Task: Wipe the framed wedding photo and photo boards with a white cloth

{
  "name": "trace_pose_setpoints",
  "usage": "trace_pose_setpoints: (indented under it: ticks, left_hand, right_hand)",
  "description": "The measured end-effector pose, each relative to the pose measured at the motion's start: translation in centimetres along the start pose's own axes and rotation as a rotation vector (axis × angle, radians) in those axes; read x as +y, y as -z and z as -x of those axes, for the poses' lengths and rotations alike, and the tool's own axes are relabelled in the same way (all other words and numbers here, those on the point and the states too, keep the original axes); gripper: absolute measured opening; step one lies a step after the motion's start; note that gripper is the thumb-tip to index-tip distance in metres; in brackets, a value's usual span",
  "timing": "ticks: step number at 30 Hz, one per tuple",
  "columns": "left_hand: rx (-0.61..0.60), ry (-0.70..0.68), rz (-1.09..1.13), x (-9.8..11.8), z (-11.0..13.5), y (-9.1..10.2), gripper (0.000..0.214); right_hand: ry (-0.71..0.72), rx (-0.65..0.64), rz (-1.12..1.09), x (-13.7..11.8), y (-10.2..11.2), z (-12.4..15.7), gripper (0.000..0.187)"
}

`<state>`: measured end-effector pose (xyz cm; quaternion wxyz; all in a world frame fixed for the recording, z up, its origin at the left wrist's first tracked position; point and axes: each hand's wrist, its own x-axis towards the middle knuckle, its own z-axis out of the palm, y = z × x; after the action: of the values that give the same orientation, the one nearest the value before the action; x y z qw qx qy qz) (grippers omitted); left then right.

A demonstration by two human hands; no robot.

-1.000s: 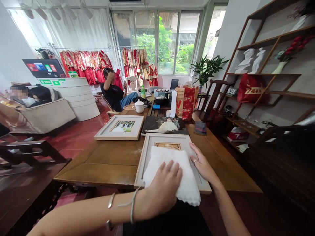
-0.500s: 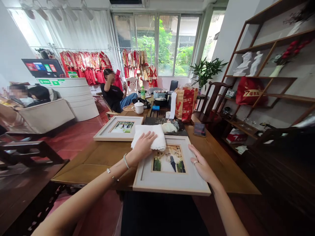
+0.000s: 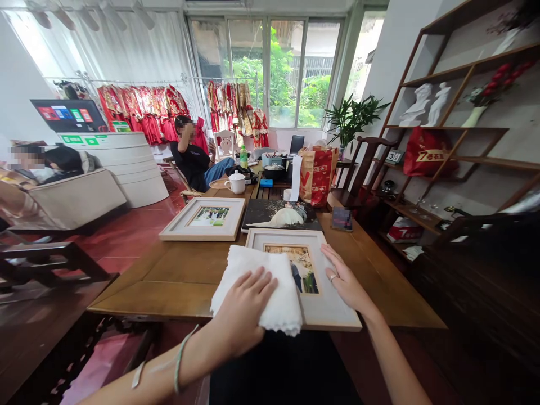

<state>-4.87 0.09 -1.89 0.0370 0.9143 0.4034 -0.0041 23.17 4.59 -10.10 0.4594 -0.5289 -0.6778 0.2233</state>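
Observation:
A pale framed photo lies flat at the near edge of the wooden table. A folded white cloth covers the frame's left half. My left hand lies flat on the cloth with its fingers spread. Over on the frame's right border, my right hand rests flat, fingers stretched out, a ring on one finger. Part of the picture shows between the cloth and my right hand.
A second framed photo and a dark board with a white fan-like object lie further back. Beyond are a teapot, a red bag, a seated person, wooden shelves on the right and a bench on the left.
My left hand has wiped the cloth from the frame's near edge up to its far left corner and back down its left half. My right hand has stayed on the right border.

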Motion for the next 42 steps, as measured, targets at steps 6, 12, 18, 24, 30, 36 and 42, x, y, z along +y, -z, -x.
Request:
trace_pose_setpoints:
  ticks: [6, 12, 18, 24, 30, 36, 42]
  left_hand:
    - [0.172, 0.043, -0.071, -3.8, -5.4, 0.3, 0.075]
    - [0.234, 0.048, -0.091, -6.8, -9.4, 0.5, 0.07]
    - [0.113, -0.005, 0.009, -4.6, -6.7, 0.1, 0.076]
    - [-0.104, -0.026, 0.104, 0.9, -0.5, 0.3, 0.094]
    - [-0.032, 0.017, 0.049, 0.7, -1.2, 0.0, 0.09]
    - [0.19, 0.079, -0.022, -3.9, -7.2, 0.5, 0.078]
    - [0.207, 0.041, -0.124, -7.0, -10.5, 0.7, 0.077]
  right_hand:
    - [0.062, -0.094, 0.118, -1.3, 0.2, -0.2, 0.048]
    - [0.064, -0.096, 0.14, -1.0, -0.1, -0.5, 0.046]
    - [0.039, -0.083, 0.105, 0.0, 0.2, -0.9, 0.046]
    - [0.03, -0.075, 0.088, 0.8, 0.4, -1.0, 0.048]
    - [0.039, -0.084, 0.077, -0.1, 0.3, -0.6, 0.049]
    - [0.054, -0.083, 0.069, -0.8, 0.4, -0.4, 0.049]
    - [0.035, -0.105, 0.095, -0.9, 0.1, -0.5, 0.047]
